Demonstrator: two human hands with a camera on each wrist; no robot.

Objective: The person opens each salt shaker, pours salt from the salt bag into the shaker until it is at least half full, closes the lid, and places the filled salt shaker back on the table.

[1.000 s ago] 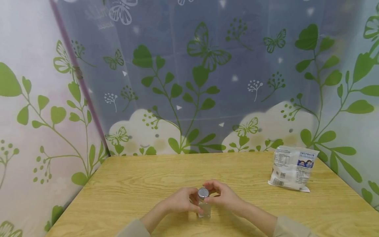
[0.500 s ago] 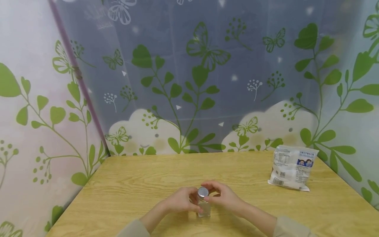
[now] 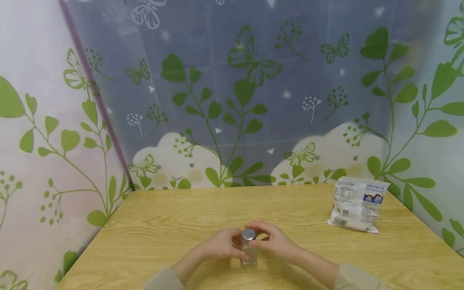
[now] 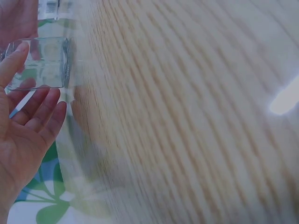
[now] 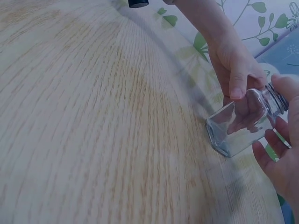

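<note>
A small, clear, square-sided glass jar (image 3: 250, 255) stands upright near the front of the table, topped by a round silver lid (image 3: 248, 235). My left hand (image 3: 222, 244) grips the body, its thumb (image 4: 16, 63) on one side and its fingers on the other. From the right, my right hand (image 3: 272, 240) pinches the lid between its thumb and fingers. In the right wrist view, a ridged, threaded-looking neck (image 5: 276, 99) shows between the glass body and the right fingers. No contents show through the glass.
A white printed plastic packet (image 3: 359, 205) stands at the back right of the wood-grain table (image 3: 174, 209). Curtains (image 3: 203, 121) with leaves and butterflies enclose the back and both sides. Long light sleeves (image 3: 164, 280) cover the forearms.
</note>
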